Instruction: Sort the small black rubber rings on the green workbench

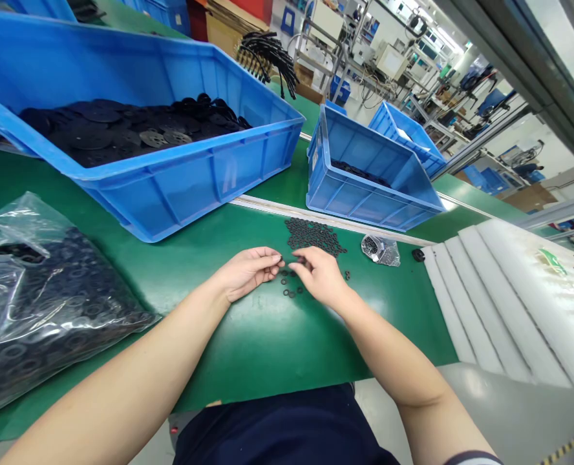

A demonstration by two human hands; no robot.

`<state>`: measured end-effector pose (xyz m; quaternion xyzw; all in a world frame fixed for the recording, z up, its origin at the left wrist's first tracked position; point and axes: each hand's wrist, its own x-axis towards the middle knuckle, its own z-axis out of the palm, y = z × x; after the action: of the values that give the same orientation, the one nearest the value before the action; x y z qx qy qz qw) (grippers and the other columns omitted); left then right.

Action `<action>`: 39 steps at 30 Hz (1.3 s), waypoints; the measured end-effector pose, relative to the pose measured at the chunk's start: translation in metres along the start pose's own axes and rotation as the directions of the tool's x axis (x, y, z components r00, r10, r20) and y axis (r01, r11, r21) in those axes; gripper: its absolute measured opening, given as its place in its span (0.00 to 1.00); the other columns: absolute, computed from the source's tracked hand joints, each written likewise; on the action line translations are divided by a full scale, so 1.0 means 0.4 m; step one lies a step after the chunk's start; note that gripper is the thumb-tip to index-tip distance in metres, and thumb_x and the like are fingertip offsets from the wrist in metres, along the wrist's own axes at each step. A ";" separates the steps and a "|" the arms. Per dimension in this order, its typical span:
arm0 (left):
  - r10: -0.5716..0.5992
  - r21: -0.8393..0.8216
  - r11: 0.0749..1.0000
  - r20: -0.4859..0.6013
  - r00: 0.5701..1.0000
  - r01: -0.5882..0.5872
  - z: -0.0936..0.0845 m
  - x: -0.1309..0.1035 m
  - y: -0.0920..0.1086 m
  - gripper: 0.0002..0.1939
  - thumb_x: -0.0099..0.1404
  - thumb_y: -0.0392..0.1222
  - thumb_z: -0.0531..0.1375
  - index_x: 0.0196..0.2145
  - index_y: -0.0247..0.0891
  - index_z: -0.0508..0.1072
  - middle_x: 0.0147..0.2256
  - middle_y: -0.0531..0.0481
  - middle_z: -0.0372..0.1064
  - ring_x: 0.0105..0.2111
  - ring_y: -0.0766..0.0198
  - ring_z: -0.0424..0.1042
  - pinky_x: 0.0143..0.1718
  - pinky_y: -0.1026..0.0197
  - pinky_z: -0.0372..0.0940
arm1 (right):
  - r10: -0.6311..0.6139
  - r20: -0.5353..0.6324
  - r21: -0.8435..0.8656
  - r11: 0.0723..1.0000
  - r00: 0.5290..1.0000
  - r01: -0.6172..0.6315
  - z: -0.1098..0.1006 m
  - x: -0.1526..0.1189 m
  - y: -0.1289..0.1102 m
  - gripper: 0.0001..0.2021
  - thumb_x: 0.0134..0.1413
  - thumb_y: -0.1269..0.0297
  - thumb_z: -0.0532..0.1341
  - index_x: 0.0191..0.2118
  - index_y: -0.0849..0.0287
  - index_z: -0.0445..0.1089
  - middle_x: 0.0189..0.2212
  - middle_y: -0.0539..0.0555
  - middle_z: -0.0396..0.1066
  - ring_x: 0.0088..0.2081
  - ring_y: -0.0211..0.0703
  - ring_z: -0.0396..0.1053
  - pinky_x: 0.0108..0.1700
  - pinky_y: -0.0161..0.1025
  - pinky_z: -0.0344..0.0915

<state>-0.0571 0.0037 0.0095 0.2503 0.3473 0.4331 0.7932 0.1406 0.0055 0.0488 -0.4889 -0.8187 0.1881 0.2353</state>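
Observation:
My left hand [253,270] is closed above the green table, thumb and fingers pinched on a small dark piece that looks like a black ring. Just to its right, my right hand [318,274] has its thumb and fingers curled towards the left hand; whether it holds anything is too small to tell. Several loose black rings [292,294] lie on the table below and between the hands. Behind the right hand spreads a pile of small black rings [311,234]. A small clear bag [381,250] with dark pieces lies right of the pile.
A large blue bin [190,177] of black discs stands back left, a smaller blue bin [369,194] back right. A clear bag of black rings [49,303] lies at the left on the green table [248,361]. White foam blocks [505,303] stand at the right.

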 end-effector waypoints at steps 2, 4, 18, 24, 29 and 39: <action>-0.003 0.007 1.000 0.033 0.999 0.003 0.003 -0.002 -0.006 0.11 0.51 0.37 0.73 0.29 0.31 0.76 0.25 0.48 0.72 0.24 0.71 0.68 0.27 0.70 0.65 | -0.117 0.055 -0.007 0.993 0.992 0.118 0.014 0.002 -0.030 0.08 0.63 0.67 0.61 0.46 0.58 0.73 0.39 0.55 0.74 0.41 0.41 0.71 0.46 0.37 0.66; -0.008 0.005 1.000 0.041 0.999 0.008 0.004 -0.002 -0.010 0.12 0.50 0.37 0.73 0.29 0.31 0.76 0.24 0.50 0.71 0.23 0.72 0.68 0.27 0.71 0.65 | -0.141 0.106 -0.035 0.989 0.984 0.145 0.023 0.006 -0.043 0.07 0.64 0.69 0.59 0.45 0.58 0.74 0.39 0.55 0.74 0.43 0.42 0.71 0.47 0.37 0.66; 0.024 -0.121 0.992 -0.084 0.996 -0.034 0.005 0.010 0.001 0.11 0.57 0.22 0.57 0.37 0.22 0.76 0.37 0.29 0.77 0.34 0.56 0.79 0.41 0.58 0.74 | 0.100 0.013 -0.130 0.987 0.995 -0.097 0.003 0.000 0.088 0.05 0.57 0.74 0.61 0.34 0.58 0.73 0.32 0.53 0.72 0.36 0.42 0.69 0.43 0.37 0.64; 0.135 -0.131 0.974 -0.310 0.941 -0.183 -0.021 0.021 0.045 0.10 0.65 0.24 0.52 0.39 0.23 0.73 0.38 0.29 0.77 0.34 0.58 0.80 0.41 0.58 0.74 | 0.079 0.048 -0.143 0.987 0.996 -0.071 0.028 0.018 0.050 0.04 0.60 0.70 0.62 0.38 0.57 0.75 0.35 0.53 0.72 0.39 0.43 0.69 0.46 0.38 0.64; 0.166 -0.156 0.959 -0.374 0.912 -0.238 -0.042 0.023 0.062 0.09 0.68 0.27 0.50 0.37 0.28 0.70 0.34 0.33 0.78 0.24 0.67 0.74 0.27 0.67 0.69 | 0.086 0.134 -0.246 0.968 0.987 -0.051 0.085 0.072 -0.009 0.10 0.61 0.67 0.62 0.47 0.59 0.73 0.42 0.57 0.72 0.46 0.46 0.69 0.51 0.40 0.64; 0.147 -0.145 0.968 -0.334 0.931 -0.205 -0.025 0.018 0.063 0.14 0.63 0.22 0.51 0.45 0.23 0.69 0.37 0.30 0.77 0.37 0.57 0.80 0.45 0.55 0.74 | 0.069 0.248 -0.517 0.853 0.966 0.072 0.127 0.114 -0.043 0.12 0.65 0.71 0.52 0.45 0.62 0.72 0.41 0.61 0.70 0.44 0.51 0.67 0.45 0.44 0.67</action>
<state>-0.0748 0.0235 0.0183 0.1351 0.4076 0.5668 0.7031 0.0807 0.0345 0.0257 -0.5051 -0.8627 0.0208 -0.0145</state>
